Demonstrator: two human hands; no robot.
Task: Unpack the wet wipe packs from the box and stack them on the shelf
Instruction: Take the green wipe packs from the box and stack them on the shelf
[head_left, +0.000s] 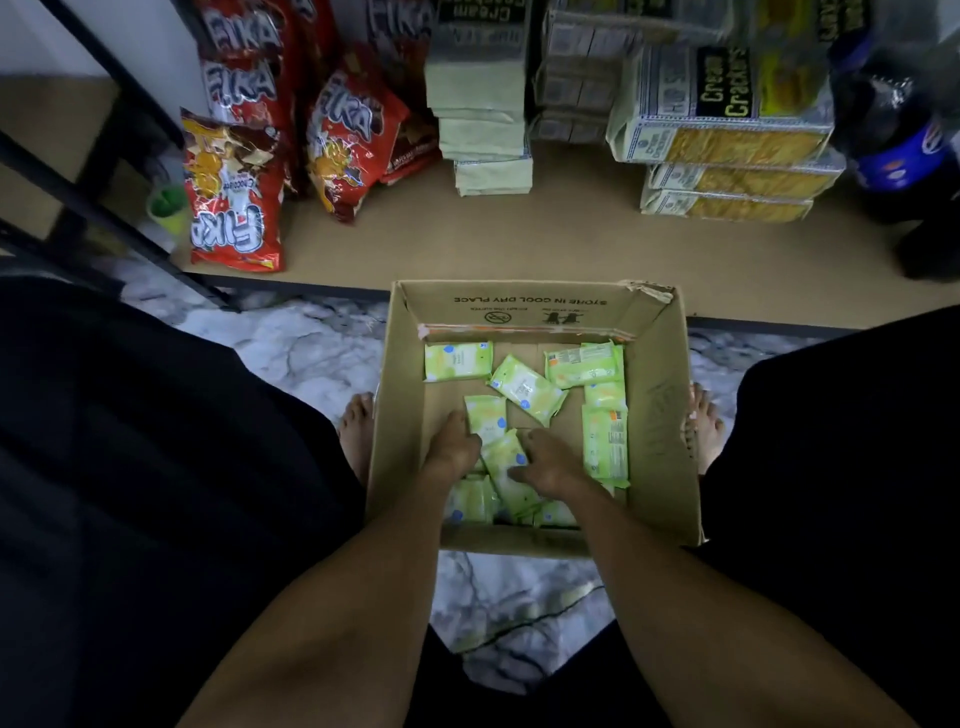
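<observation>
One low shelf of tan board (519, 249) is seen just beyond the far wall of the open brown cardboard box (660, 415), and none of the task's packs is seen on it. The box is set on the floor between the person's feet. About a dozen flat light-green plastic wet wipe packs (605, 441) are scattered over the box's bottom. One is in its far-left corner, several are along its right wall, and a loose heap lies against its near wall.

Near the middle of the box, just ahead of that heap, one slanted pack (501, 460) is found. Its long axis runs from the box's far-left toward its near-right. It is flanked by both hands and lies about equally near each.

The left hand (451, 448) is set against the pack's left edge. Its fingers are bent down out of sight, so it cannot be told whether anything is gripped. The right hand (551, 464) is closed on the pack's right side, with the thumb laid across its face and the fingers curled over its upper edge.

The pick-up is judged to be in hand. From here the slanted pack would have to be raised above the box's far wall and carried straight forward, since the shelf lies directly ahead of both hands.
</observation>
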